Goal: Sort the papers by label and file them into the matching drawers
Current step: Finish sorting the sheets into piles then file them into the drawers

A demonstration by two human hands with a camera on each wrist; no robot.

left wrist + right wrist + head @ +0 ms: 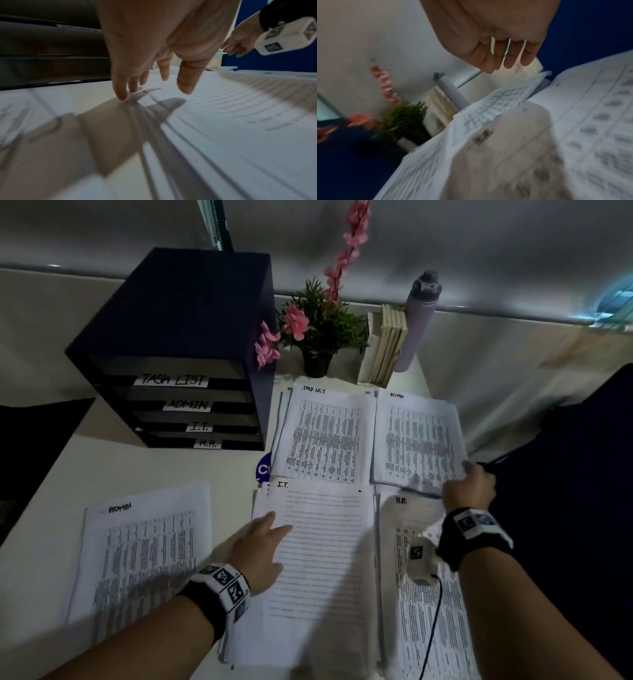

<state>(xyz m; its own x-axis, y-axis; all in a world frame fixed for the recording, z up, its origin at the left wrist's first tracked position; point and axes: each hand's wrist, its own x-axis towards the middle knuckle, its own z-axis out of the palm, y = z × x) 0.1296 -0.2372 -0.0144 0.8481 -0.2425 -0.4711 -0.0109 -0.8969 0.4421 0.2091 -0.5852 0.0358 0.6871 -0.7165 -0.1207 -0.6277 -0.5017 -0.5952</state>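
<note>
A black drawer unit [191,392] at the back left carries the labels TASK LIST, ADMIN, I.T. and H.R. from top to bottom. Four labelled piles lie on the table: TASK LIST [325,436], ADMIN [418,436], I.T. [322,570] and H.R. [424,611]. A separate ADMIN sheet [140,559] lies at the left. My left hand [263,537] lies flat with straight fingers [186,81] over the I.T. pile's [240,121] left edge. My right hand [469,481] hovers at the ADMIN pile's near right corner, fingers [510,59] hanging loose and holding nothing; a sheet [496,108] curls up below it.
A potted plant with pink flowers [318,337], upright books [387,347] and a lilac bottle [418,320] stand behind the piles. A blue round sticker [263,469] shows between the piles. A dark blue surface [565,491] lies off the table's right edge.
</note>
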